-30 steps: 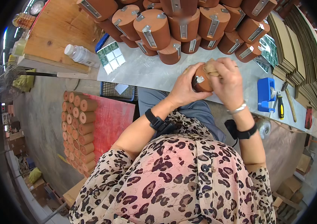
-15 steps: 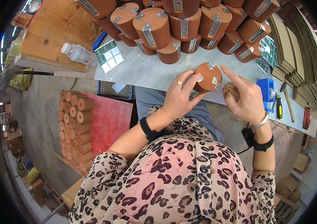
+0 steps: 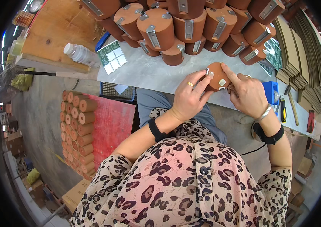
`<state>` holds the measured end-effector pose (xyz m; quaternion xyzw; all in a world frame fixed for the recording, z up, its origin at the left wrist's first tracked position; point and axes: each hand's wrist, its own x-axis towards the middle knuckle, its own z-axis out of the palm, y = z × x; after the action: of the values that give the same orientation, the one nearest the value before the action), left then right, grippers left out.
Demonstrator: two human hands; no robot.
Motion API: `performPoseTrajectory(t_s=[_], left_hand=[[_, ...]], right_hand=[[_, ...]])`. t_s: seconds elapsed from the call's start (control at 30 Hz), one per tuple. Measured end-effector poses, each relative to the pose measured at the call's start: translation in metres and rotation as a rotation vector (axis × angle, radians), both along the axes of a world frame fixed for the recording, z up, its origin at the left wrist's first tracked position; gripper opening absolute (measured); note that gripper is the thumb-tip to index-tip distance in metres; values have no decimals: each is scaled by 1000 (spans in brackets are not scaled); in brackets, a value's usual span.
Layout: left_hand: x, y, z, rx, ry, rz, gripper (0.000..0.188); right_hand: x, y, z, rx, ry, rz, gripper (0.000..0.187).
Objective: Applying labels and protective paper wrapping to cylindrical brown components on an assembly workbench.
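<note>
At the table's front edge, my left hand (image 3: 190, 94) grips a short reddish-brown wooden cylinder (image 3: 218, 72) by its left side. Its round end faces up and bears small metal clips near the rim; my left fingertips lie by one of them. My right hand (image 3: 250, 92) presses its index fingertip on the far right of that end. The other right fingers curl around a brown crumpled wad (image 3: 232, 90), mostly hidden now. Just beyond stand stacked wooden cylinders (image 3: 156, 28) with metal strips down their sides.
A green and white sticker sheet (image 3: 112, 58) and a plastic bottle (image 3: 81, 55) lie to the left. On the right are a blue tape dispenser (image 3: 269, 92), yellow-black pliers (image 3: 283, 109), a hammer (image 3: 293, 108) and cardboard stacks (image 3: 287, 49). Smaller bored cylinders (image 3: 86, 117) sit on a red board (image 3: 111, 125).
The cylinder has turned, and its clips sit at other places around the rim. My right hand has closed in, its index finger now on the cylinder. My left hand has shifted slightly right.
</note>
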<state>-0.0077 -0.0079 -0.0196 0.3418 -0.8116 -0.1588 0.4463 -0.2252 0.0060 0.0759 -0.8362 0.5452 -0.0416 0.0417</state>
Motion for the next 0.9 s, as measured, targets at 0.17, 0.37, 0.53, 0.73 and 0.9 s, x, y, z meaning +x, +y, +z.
performPoseTrajectory(t_s=[0.17,0.37,0.53,0.73,0.9], left_hand=[[-15,-8,15,124,63,-70,80],[-27,-28,14,354,67,-207,87],[-27,-30,11,360,66,-211,88],[-28,-29,13,361,61,-196,89],[-29,-29,14,367,69,-196,88]], right_hand=[[-1,11,-15,-30,-169,-61,82],[-1,18,-13,-36,-120,-108,80],[-6,19,-5,14,-92,-94,79],[-9,26,1,52,-104,-97,82],[-10,29,-8,21,-161,-111,88]])
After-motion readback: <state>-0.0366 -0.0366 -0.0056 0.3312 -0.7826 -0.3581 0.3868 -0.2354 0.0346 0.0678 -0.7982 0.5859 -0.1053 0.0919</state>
